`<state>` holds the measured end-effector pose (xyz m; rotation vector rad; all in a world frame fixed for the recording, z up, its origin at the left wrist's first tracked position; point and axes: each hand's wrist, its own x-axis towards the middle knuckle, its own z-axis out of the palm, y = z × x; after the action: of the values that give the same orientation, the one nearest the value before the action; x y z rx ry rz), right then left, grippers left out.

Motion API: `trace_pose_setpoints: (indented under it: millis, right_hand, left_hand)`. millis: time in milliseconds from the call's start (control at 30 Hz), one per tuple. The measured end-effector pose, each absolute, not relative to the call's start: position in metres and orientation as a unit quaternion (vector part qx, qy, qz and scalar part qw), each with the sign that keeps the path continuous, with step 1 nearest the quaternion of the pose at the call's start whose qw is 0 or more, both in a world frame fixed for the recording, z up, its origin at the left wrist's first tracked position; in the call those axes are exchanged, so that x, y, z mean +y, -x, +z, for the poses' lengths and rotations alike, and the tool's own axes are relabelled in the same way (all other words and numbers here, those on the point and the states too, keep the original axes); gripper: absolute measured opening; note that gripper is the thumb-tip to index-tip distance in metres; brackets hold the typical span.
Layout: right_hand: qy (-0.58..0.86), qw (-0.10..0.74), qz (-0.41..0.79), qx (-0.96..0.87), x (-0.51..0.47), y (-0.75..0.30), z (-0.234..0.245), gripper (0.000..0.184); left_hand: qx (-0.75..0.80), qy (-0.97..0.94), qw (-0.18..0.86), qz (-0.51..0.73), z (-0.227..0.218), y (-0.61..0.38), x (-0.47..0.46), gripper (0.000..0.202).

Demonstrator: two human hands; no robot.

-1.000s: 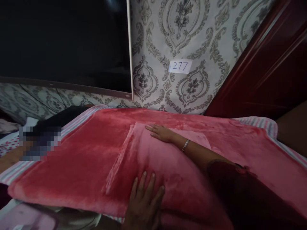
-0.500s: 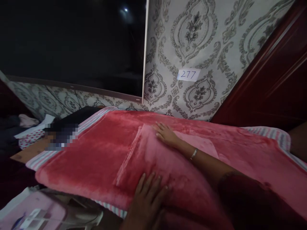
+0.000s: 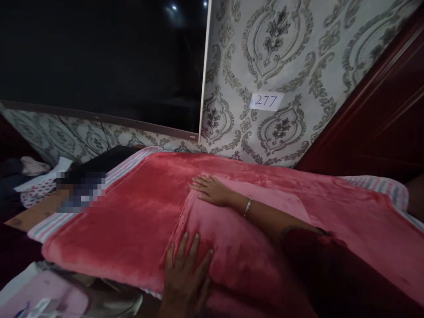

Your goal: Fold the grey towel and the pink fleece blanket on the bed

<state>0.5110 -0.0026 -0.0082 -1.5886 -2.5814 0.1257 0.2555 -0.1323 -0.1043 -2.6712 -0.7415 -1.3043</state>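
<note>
A plush red-and-pink blanket [image 3: 119, 225] lies spread in front of me, with a striped border along its left and right ends. Part of it is folded over, and the folded pink layer [image 3: 232, 221] rests on the red one. My right hand [image 3: 210, 191], a silver bracelet at its wrist, lies flat near the far corner of that fold, fingers stretched. Closer to me, my left hand [image 3: 187, 269] presses on the near part of the folded edge with its fingers spread. Neither hand grips the cloth.
A large dark television [image 3: 99, 62] hangs behind the blanket, beside patterned wallpaper [image 3: 278, 39] bearing a paper marked 277 [image 3: 266, 101]. Dark red wood panelling [image 3: 374, 119] stands at right. A pink plastic item [image 3: 49, 293] sits at the lower left, and dotted fabric [image 3: 39, 190] lies further back.
Both hands have slid left across the folded layer, my right hand to its far corner and my left onto its near edge. The camera view has shifted slightly.
</note>
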Motion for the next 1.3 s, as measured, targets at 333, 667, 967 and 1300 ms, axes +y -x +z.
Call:
trace_pose_setpoints:
  millis: [333,667,967,1300]
  right_hand:
    - [0.678,0.076,0.1,-0.724,0.028,-0.525,0.0,0.057]
    - [0.58,0.069,0.045,-0.811,-0.153,-0.547,0.02,0.064]
    - [0.649,0.091,0.083,-0.751,-0.239,-0.62,0.007,0.058]
    - [0.697,0.114,0.078,-0.704,-0.173,-0.703,-0.022,0.061]
  left_hand:
    - [-0.237,0.869,0.037,-0.432,-0.103,-0.255,-0.128,0.057]
    - [-0.232,0.876,0.03,-0.423,-0.081,-0.253,-0.13,0.059]
    - [0.039,0.942,0.002,-0.332,-0.03,-0.387,-0.223,0.047]
    - [0.021,0.941,0.047,-0.334,-0.082,-0.425,-0.232,0.053]
